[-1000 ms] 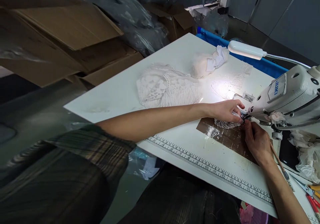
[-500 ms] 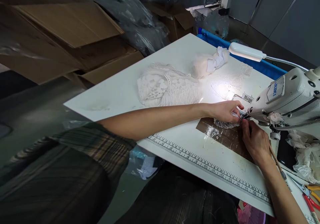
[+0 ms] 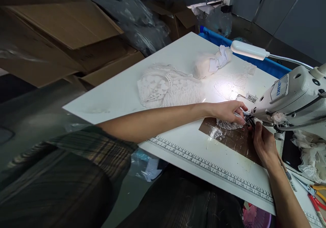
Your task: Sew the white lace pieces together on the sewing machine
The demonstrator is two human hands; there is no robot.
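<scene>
The person wears a dark plaid short sleeve in brown and grey checks and dark trousers, with both forearms bare, no rings, watch or gloves.

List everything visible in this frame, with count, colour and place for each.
lace piece: one, white, under the needle on the brown patch
sewing machine: one, white, right
lamp: one, white, above the machine
lace pile: one, white, table centre
fabric bundle: one, white, far edge
table: one, white, ruler printed along the near edge
cardboard boxes: several, brown, left
left hand: pressing the lace piece
right hand: beside the needle
</scene>
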